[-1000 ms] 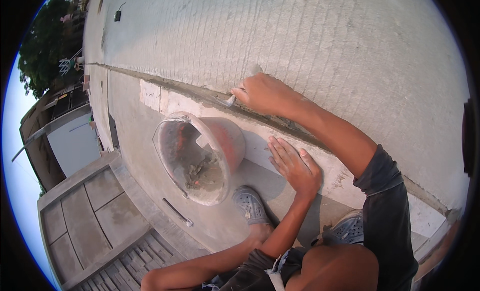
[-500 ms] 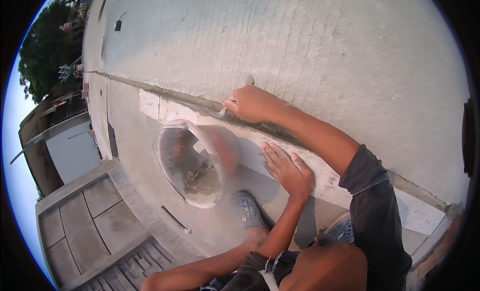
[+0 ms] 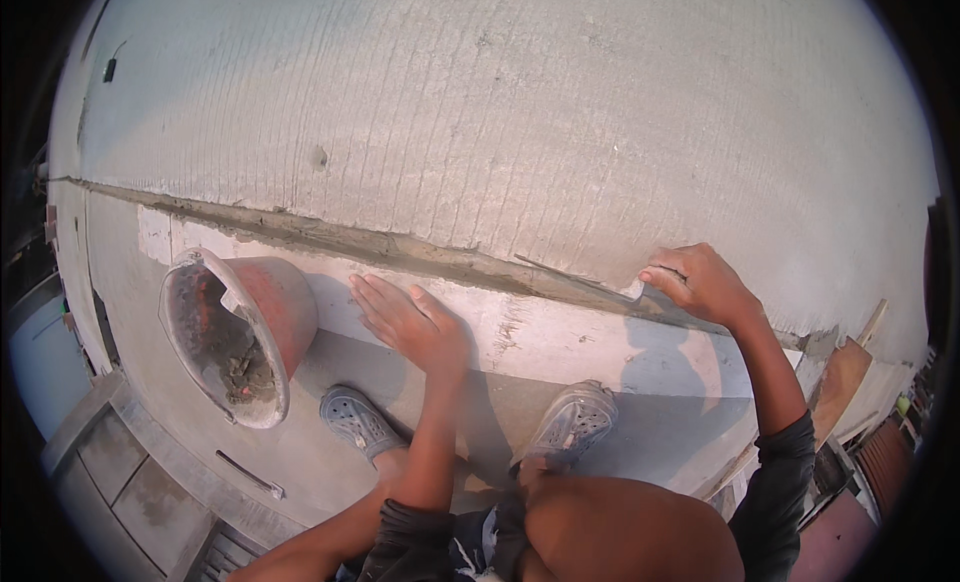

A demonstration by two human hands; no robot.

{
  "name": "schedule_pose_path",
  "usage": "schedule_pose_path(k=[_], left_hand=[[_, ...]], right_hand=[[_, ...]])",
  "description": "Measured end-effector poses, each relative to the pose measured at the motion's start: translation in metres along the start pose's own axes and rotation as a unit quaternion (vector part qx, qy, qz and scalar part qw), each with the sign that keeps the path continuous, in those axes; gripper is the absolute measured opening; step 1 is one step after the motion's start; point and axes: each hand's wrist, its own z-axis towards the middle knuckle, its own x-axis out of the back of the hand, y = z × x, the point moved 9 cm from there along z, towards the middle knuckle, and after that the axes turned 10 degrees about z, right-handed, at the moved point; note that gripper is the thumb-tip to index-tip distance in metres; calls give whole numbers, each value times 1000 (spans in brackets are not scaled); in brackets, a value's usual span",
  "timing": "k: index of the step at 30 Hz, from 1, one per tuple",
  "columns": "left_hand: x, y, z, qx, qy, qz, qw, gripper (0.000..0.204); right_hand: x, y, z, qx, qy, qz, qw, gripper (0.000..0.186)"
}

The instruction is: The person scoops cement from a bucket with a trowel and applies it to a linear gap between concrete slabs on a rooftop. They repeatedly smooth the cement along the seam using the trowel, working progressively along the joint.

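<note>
My right hand (image 3: 705, 282) is closed round the handle end of a trowel (image 3: 575, 276), whose thin blade points left and lies along the gap (image 3: 400, 252) beside the rough concrete slab (image 3: 480, 112). Most of the handle is hidden in my fingers. My left hand (image 3: 415, 324) rests flat on the pale strip (image 3: 500, 327) in front of the gap, its fingers stretched out and nothing in them. To its left stands a cement-smeared reddish bucket (image 3: 282, 300) with wet grey mortar (image 3: 245, 377) inside.
My two grey clogs (image 3: 362, 420) are on the ground in front of the strip. A thin bar-like tool (image 3: 248, 474) lies at the lower left. A small black object (image 3: 110, 70) sits on the slab at the far left. Boards (image 3: 842, 382) are at the right.
My view has swung to the right, so the bucket appears farther left. My right hand has moved right along the gap with the trowel. My left hand stays flat on the strip.
</note>
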Motion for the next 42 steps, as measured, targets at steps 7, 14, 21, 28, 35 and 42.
schedule_pose_path(k=[7, 14, 21, 28, 35, 42], left_hand=[[-3, -1, 0, -10, 8, -2, 1000, 67], [-3, -3, 0, -5, 10, 8, 1000, 69], [2, -5, 1, -8, 20, 15, 1000, 69], [-4, 3, -3, -22, 27, 6, 999, 69], [-6, 6, -2, -23, 16, 3, 1000, 69], [48, -17, -11, -191, -346, 10, 918, 67]], right_hand=[[-17, 27, -11, -32, -31, -28, 999, 50], [-23, 10, -10, 18, -56, -82, 995, 49], [-17, 20, -30, -19, -1, -90, 996, 45], [-25, 25, -35, 15, 46, -117, 992, 42], [16, 0, -58, 67, -21, -38, 997, 48], [-61, -51, -20, 50, -163, 460, 871, 30]])
